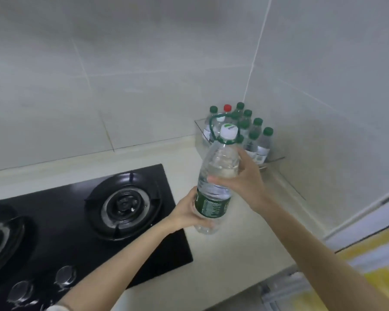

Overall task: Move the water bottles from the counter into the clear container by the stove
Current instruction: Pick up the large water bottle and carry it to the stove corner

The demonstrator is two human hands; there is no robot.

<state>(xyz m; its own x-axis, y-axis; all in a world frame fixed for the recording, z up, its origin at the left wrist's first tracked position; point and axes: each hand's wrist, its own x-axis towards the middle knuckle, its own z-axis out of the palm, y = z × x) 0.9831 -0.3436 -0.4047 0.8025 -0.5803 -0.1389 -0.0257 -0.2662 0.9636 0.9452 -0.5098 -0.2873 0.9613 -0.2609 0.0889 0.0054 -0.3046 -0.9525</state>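
Left hand curls round the lower body of the large water bottle beside its green label. Right hand grips the shoulder, thumb laid across the front. Both hands are clamped on this one bottle. The two-point hold probably answers the load: the bottle looks full, and support low with steering high keeps a tall, heavy cylinder from swinging.

The bottle is carried in the air, tilted, its white cap leaning toward the corner. It is above the counter, between the stove and the clear container, and is not yet inside.

Bottle materials:
- thin transparent plastic, ribbed at the shoulder
- glossy film label
- a slim green carrying loop at the neck, not in use

The container is a rigid, clear, straight-walled box set into the corner against the tiled wall. It holds small bottles, upright and packed close, all green-capped except one red cap. Free room appears scarce, so the large bottle may not fit without rearranging.

The stove is glossy black glass with a round burner and knobs. The counter is pale and smooth.
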